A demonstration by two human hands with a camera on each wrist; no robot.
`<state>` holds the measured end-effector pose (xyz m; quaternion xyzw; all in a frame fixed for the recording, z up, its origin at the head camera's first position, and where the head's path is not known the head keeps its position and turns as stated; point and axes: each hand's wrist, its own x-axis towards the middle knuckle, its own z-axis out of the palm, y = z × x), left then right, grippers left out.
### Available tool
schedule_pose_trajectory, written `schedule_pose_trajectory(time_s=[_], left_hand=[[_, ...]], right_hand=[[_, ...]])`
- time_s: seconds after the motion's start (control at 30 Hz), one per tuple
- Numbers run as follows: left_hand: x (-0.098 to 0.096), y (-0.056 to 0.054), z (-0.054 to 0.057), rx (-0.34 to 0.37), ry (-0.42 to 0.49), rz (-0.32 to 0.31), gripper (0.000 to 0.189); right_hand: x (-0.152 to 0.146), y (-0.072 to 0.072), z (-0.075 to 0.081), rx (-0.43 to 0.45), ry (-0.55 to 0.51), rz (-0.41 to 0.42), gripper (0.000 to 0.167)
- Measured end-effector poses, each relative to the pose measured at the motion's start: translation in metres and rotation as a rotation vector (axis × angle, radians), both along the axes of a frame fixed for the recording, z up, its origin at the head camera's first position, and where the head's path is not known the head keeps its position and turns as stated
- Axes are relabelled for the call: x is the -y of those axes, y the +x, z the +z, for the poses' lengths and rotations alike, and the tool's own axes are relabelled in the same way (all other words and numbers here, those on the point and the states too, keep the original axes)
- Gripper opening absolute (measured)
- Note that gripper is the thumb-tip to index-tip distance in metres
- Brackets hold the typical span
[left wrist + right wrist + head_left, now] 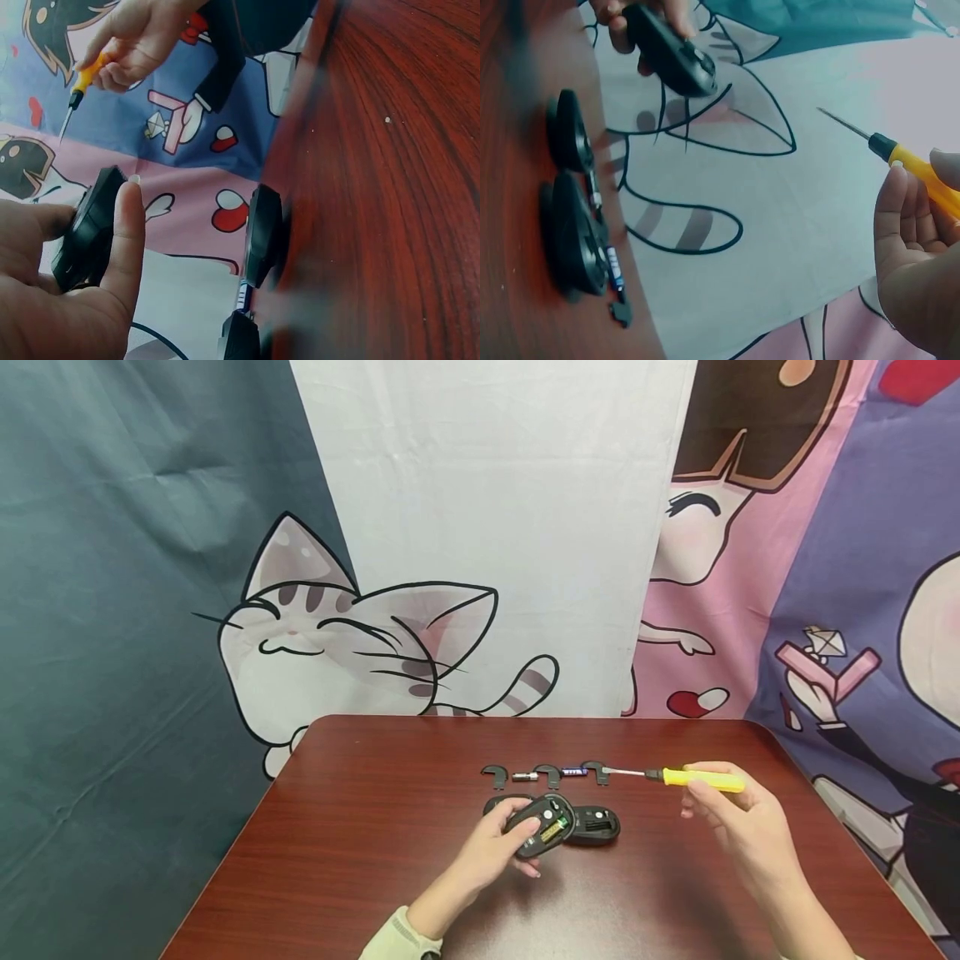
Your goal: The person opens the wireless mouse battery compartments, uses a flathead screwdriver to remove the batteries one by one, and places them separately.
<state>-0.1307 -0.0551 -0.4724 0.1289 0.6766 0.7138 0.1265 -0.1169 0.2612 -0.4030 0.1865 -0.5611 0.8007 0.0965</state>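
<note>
My left hand (pixel 483 852) holds a black computer mouse (pixel 532 842) above the table, its underside turned up. In the uncovered battery slot of that mouse lies a green-and-gold battery (pixel 554 831). Off to the right, my right hand (pixel 753 827) grips a screwdriver (pixel 705 778) by its yellow handle. The thin metal shaft points left, away from the fingers, and in the right wrist view its tip (pixel 821 111) stands free in the air. Two more black mice rest on the table: one (pixel 596 837) with its slot uncovered, the other (pixel 497 802) partly hidden behind the held mouse.
Behind the mice, a row of small parts lies on the brown table (pixel 360 835): three black battery covers, left (pixel 495 772), middle (pixel 552 774) and right (pixel 600 771), with a pale battery (pixel 525 777) and a blue battery (pixel 574 772) between them. A printed cloth (pixel 487 527) hangs beyond.
</note>
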Motion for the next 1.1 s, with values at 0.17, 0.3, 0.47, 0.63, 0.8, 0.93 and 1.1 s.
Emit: schedule_pose_trajectory(time_s=[0.17, 0.3, 0.47, 0.63, 0.8, 0.93, 1.1], left_hand=[[0.0, 0.001, 0.003, 0.008, -0.011, -0.006, 0.042], [0.0, 0.001, 0.005, -0.012, -0.019, -0.017, 0.043], [0.0, 0.001, 0.008, -0.068, -0.101, 0.022, 0.04], [-0.001, 0.0, 0.008, -0.111, -0.173, 0.049, 0.039], [-0.003, -0.001, 0.009, -0.104, -0.146, 0.067, 0.038], [-0.004, 0.0, 0.011, -0.101, -0.146, 0.1, 0.035], [-0.006, 0.0, 0.014, -0.088, -0.164, 0.11, 0.033]], right_hand=[[0.007, 0.011, 0.007, 0.005, 0.161, -0.149, 0.022], [0.014, 0.017, 0.01, -0.027, 0.374, -0.266, 0.018], [0.022, 0.022, 0.01, -0.111, 0.5, -0.277, 0.02], [0.03, 0.024, 0.008, -0.184, 0.505, -0.265, 0.023], [0.037, 0.025, 0.005, -0.248, 0.492, -0.255, 0.027], [0.043, 0.028, 0.001, -0.252, 0.583, -0.325, 0.032], [0.052, 0.031, -0.005, -0.277, 0.628, -0.399, 0.035]])
